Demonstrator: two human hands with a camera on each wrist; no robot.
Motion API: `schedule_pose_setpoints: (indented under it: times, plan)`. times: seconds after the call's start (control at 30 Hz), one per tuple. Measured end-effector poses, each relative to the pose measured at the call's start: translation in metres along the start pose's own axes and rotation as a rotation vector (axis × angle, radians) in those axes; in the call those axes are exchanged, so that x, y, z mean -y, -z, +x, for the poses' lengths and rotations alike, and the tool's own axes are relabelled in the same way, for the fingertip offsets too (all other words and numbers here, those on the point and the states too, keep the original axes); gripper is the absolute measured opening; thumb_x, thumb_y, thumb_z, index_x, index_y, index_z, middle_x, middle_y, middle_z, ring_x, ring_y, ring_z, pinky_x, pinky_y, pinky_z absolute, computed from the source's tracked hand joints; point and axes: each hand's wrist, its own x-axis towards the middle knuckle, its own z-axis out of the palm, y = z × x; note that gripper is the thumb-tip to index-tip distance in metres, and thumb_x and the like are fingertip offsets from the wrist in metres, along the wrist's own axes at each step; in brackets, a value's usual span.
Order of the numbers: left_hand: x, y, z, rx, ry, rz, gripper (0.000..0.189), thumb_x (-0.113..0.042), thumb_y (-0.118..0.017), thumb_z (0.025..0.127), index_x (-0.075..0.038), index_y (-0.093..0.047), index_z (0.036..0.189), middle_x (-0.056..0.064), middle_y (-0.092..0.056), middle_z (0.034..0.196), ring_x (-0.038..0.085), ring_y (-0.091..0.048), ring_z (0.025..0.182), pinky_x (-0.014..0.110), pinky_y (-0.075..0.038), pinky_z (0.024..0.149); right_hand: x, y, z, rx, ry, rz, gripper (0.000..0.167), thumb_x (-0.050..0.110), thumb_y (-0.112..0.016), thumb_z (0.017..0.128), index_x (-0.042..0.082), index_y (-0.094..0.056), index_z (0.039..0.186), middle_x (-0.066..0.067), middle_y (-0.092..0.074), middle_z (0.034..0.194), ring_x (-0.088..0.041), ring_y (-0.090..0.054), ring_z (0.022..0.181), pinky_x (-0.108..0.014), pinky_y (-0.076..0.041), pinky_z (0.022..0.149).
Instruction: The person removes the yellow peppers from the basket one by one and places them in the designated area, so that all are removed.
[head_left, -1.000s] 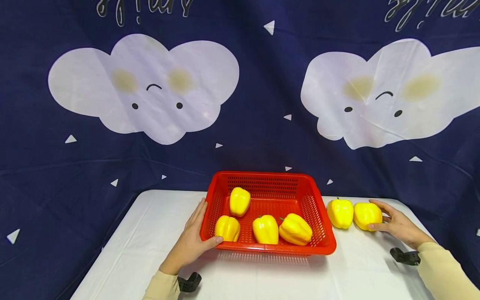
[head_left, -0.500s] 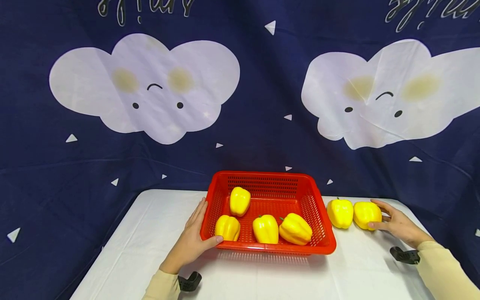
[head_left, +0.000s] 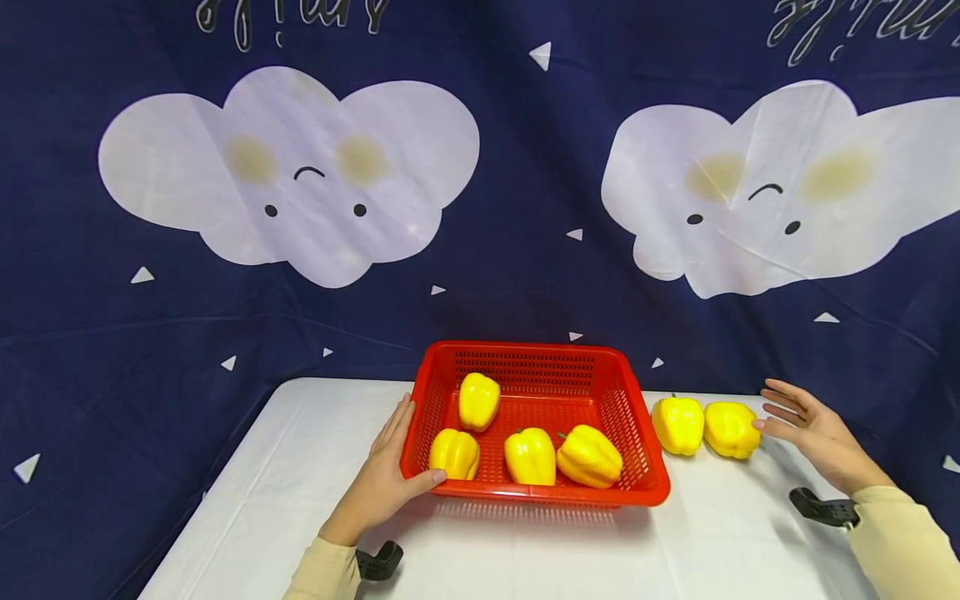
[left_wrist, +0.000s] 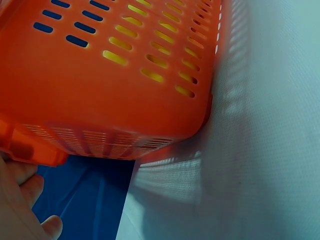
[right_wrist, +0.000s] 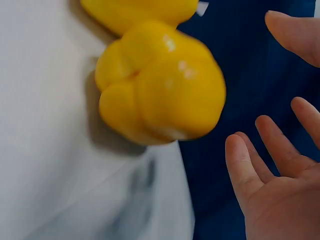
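My left hand [head_left: 381, 479] rests at the front left corner of a red plastic basket [head_left: 536, 494]. Its straight fingers lie along the outer left side, and the thumb touches the front rim. Inside the basket lie several yellow bell peppers [head_left: 530, 456]. On the right, two more stand side by side on the cloth: a nearer-to-basket bell pepper [head_left: 678, 426] and an outer bell pepper [head_left: 731, 430]. My right hand [head_left: 821, 437] hovers just right of the outer one, fingers spread and holding nothing. The right wrist view shows a gap between that pepper [right_wrist: 165, 85] and the fingers [right_wrist: 240, 160].
A white cloth [head_left: 525, 554] covers the table. Behind the table hangs a dark blue curtain [head_left: 525, 208] with cloud prints. Perforated basket wall [left_wrist: 100, 90] fills the upper left wrist view. Black wrist cameras [head_left: 380, 561] are strapped at both cuffs.
My right hand has let go of the outer bell pepper and drawn back to the right and upward. That pepper stays beside the other one. My left hand and the basket have stayed put.
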Motion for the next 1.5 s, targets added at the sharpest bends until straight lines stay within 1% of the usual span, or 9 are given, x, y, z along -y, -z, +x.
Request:
schedule_pose_setpoints:
  times: [0.1, 0.17, 0.4, 0.67, 0.8, 1.17, 1.3, 1.4, 1.5]
  plan:
    - [0.0, 0.001, 0.0, 0.0, 0.003, -0.001, 0.107, -0.049, -0.078, 0.082, -0.011, -0.018, 0.162, 0.005, -0.011, 0.168, 0.034, -0.014, 0.152, 0.071, -0.021, 0.112, 0.007, -0.001, 0.0, -0.012, 0.038, 0.033, 0.078, 0.014, -0.067, 0.098, 0.017, -0.022, 0.161, 0.019, -0.043, 0.133, 0.017, -0.047, 0.11, -0.007, -0.045, 0.081]
    - [0.0, 0.001, 0.0, 0.001, 0.004, -0.004, 0.107, -0.049, -0.078, 0.082, -0.011, -0.018, 0.162, 0.007, -0.012, 0.168, 0.034, -0.015, 0.152, 0.071, -0.021, 0.112, 0.014, -0.003, 0.0, -0.014, 0.05, 0.035, 0.077, 0.014, -0.067, 0.098, 0.018, -0.023, 0.161, 0.023, -0.042, 0.131, 0.016, -0.047, 0.111, -0.007, -0.045, 0.08]
    - [0.0, 0.0, 0.0, 0.003, 0.009, -0.002, 0.107, -0.05, -0.078, 0.082, -0.01, -0.018, 0.162, 0.006, -0.011, 0.168, 0.033, -0.014, 0.152, 0.07, -0.021, 0.112, 0.038, -0.017, 0.003, 0.004, 0.091, 0.059, 0.075, 0.012, -0.066, 0.098, 0.015, -0.024, 0.16, 0.016, -0.043, 0.139, 0.013, -0.049, 0.115, -0.007, -0.045, 0.083]
    - [0.0, 0.001, 0.0, -0.001, 0.006, -0.004, 0.107, -0.049, -0.078, 0.081, -0.01, -0.019, 0.162, 0.006, -0.011, 0.168, 0.034, -0.015, 0.152, 0.069, -0.021, 0.113, 0.073, -0.043, 0.011, 0.07, 0.175, 0.142, 0.066, 0.006, -0.064, 0.098, 0.014, -0.032, 0.156, 0.017, -0.046, 0.138, 0.005, -0.054, 0.118, -0.012, -0.049, 0.088]
    - [0.0, 0.0, 0.0, 0.003, 0.011, -0.008, 0.107, -0.05, -0.078, 0.081, -0.011, -0.019, 0.162, 0.007, -0.012, 0.168, 0.033, -0.015, 0.152, 0.07, -0.021, 0.112, 0.089, -0.056, 0.016, 0.091, 0.208, 0.156, 0.066, 0.005, -0.065, 0.097, 0.011, -0.034, 0.155, 0.012, -0.048, 0.138, 0.002, -0.058, 0.116, -0.014, -0.05, 0.09]
    - [0.0, 0.0, 0.0, -0.005, -0.004, 0.001, 0.107, -0.049, -0.078, 0.081, -0.01, -0.019, 0.161, 0.005, -0.011, 0.168, 0.033, -0.015, 0.152, 0.068, -0.021, 0.113, 0.125, -0.09, 0.032, 0.15, 0.215, 0.211, 0.068, 0.008, -0.069, 0.095, 0.01, -0.036, 0.154, -0.011, -0.046, 0.147, -0.007, -0.057, 0.122, -0.018, -0.049, 0.094]
    - [0.0, 0.0, 0.0, -0.007, -0.002, 0.001, 0.107, -0.05, -0.078, 0.081, -0.01, -0.019, 0.162, 0.005, -0.011, 0.168, 0.034, -0.016, 0.152, 0.069, -0.021, 0.113, 0.137, -0.104, 0.039, 0.185, 0.203, 0.245, 0.069, 0.01, -0.071, 0.094, 0.012, -0.037, 0.154, -0.015, -0.042, 0.151, -0.03, -0.051, 0.133, -0.02, -0.049, 0.095]
    - [0.0, 0.0, 0.0, -0.007, -0.002, 0.001, 0.107, -0.05, -0.078, 0.081, -0.01, -0.019, 0.162, 0.005, -0.011, 0.168, 0.033, -0.016, 0.152, 0.069, -0.021, 0.113, 0.144, -0.113, 0.043, 0.202, 0.196, 0.263, 0.069, 0.011, -0.072, 0.093, 0.014, -0.037, 0.154, -0.017, -0.041, 0.153, -0.043, -0.046, 0.135, -0.022, -0.05, 0.096]
    - [0.0, 0.0, 0.0, -0.006, -0.003, 0.002, 0.107, -0.05, -0.078, 0.082, -0.01, -0.019, 0.162, 0.005, -0.011, 0.168, 0.033, -0.016, 0.152, 0.069, -0.022, 0.113, 0.149, -0.121, 0.048, 0.21, 0.202, 0.275, 0.069, 0.012, -0.072, 0.093, 0.013, -0.038, 0.153, -0.016, -0.041, 0.153, -0.041, -0.047, 0.134, -0.023, -0.051, 0.095]
